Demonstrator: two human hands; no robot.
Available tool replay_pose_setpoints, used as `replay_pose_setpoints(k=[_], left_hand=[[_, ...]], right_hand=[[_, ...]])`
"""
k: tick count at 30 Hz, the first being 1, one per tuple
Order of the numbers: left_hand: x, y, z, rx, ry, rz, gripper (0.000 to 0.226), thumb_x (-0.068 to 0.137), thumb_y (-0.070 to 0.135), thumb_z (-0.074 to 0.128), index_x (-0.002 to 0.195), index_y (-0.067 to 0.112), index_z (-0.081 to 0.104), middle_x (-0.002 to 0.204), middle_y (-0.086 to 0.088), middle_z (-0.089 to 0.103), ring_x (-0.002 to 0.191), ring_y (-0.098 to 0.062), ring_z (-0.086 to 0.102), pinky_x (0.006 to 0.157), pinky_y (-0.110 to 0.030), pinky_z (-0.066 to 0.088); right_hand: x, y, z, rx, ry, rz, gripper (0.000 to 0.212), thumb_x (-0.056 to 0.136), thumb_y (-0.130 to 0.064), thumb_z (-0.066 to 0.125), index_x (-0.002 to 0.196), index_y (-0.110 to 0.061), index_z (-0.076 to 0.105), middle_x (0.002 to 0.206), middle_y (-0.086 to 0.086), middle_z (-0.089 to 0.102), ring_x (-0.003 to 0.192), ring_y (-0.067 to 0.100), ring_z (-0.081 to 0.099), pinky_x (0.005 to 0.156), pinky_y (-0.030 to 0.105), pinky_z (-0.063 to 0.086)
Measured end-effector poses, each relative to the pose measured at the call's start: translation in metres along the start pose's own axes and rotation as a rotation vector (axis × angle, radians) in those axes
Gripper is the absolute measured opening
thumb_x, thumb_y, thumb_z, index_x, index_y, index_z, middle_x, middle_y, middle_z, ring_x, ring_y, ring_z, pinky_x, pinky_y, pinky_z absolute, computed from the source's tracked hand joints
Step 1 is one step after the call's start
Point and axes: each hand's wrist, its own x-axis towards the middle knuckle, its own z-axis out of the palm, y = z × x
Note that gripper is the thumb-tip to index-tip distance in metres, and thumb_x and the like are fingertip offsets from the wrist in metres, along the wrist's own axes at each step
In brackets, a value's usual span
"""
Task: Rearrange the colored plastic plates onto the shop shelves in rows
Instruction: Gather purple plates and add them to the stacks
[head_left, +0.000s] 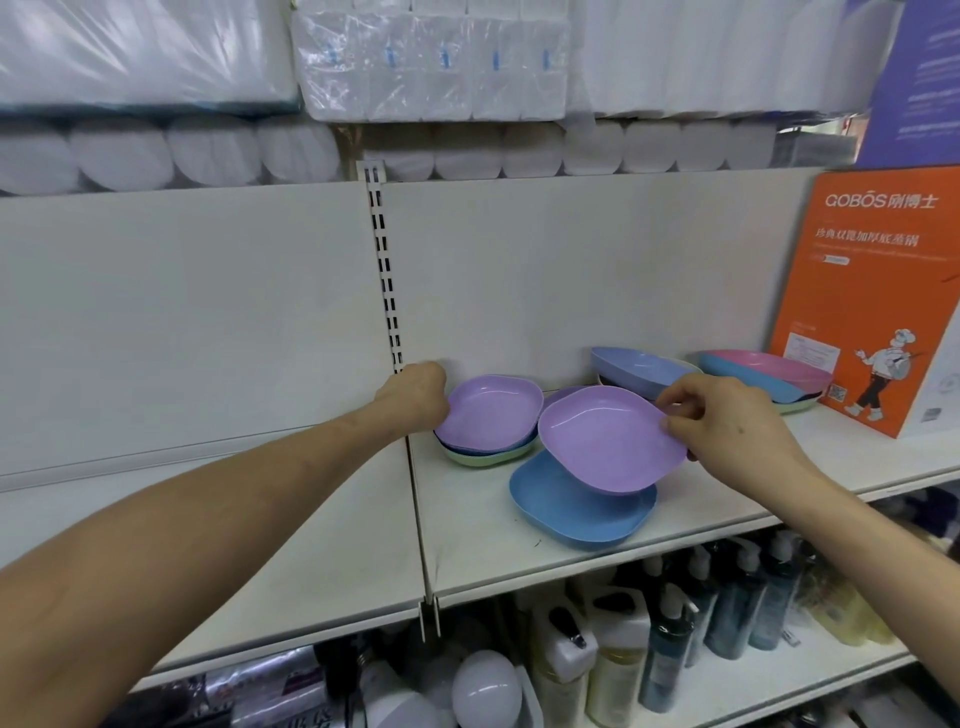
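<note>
Your right fingers (672, 415) pinch the right rim of a lilac plate (608, 441), holding it tilted just above a blue plate (571, 514) near the shelf (493, 551) front, while your left hand (415, 389) touches the left edge of a far plate stack (488, 415), its fingers hidden, grip unclear.

A lilac plate (608, 441) is pinched at its rim by the right hand (727, 421) and held tilted just left of it, above a blue plate (571, 514) on the shelf (519, 551). A lilac-topped stack (488, 415) is touched by the left hand (415, 392), just right of it.
</note>
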Motion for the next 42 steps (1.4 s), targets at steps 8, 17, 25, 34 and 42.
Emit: replay_pose_setpoints(k=[8,17,25,34,42], left_hand=[[-0.004,0.002,-0.01,0.035,0.092,0.032,0.015,0.083,0.005,0.064,0.095,0.012,0.07,0.1,-0.011,0.069,0.09,-0.034,0.068,0.08,-0.041,0.061],[-0.015,0.008,-0.025,0.045,0.127,0.033,0.016,0.087,0.017,0.058,0.1,0.012,0.065,0.103,-0.009,0.064,0.091,-0.033,0.061,0.076,-0.036,0.051],[-0.025,0.005,-0.03,-0.117,0.055,0.121,0.024,0.089,0.005,0.051,0.112,0.013,0.05,0.098,-0.011,0.065,0.086,-0.032,0.064,0.071,-0.04,0.052],[-0.042,-0.002,-0.026,-0.422,-0.095,0.037,0.038,0.097,0.006,0.04,0.101,0.014,0.077,0.099,-0.009,0.065,0.072,-0.02,0.059,0.064,-0.028,0.054],[-0.066,-0.023,-0.033,-0.739,-0.202,-0.094,0.038,0.096,-0.001,0.039,0.116,0.009,0.07,0.092,-0.01,0.06,0.063,-0.014,0.056,0.057,-0.021,0.049]], right_hand=[[-0.002,0.001,-0.002,-0.003,-0.001,0.006,0.018,0.087,-0.007,0.07,0.093,-0.024,0.07,0.075,-0.007,0.072,0.066,0.005,0.064,0.059,0.021,0.043],[-0.004,-0.002,0.0,0.004,-0.01,0.021,0.023,0.091,-0.006,0.062,0.107,-0.021,0.069,0.09,-0.003,0.072,0.067,0.0,0.062,0.06,0.017,0.042],[-0.009,-0.009,0.001,0.142,-0.116,0.072,0.039,0.092,0.001,0.047,0.118,-0.029,0.051,0.094,0.004,0.067,0.063,0.022,0.069,0.066,0.038,0.055],[-0.007,-0.011,0.008,0.234,-0.165,0.11,0.05,0.092,0.005,0.042,0.115,-0.026,0.074,0.111,-0.007,0.067,0.07,0.022,0.064,0.066,0.029,0.051],[-0.009,-0.028,0.013,0.374,-0.235,0.11,0.048,0.087,-0.023,0.081,0.131,-0.031,0.063,0.11,-0.013,0.061,0.071,0.011,0.06,0.066,0.023,0.046]])
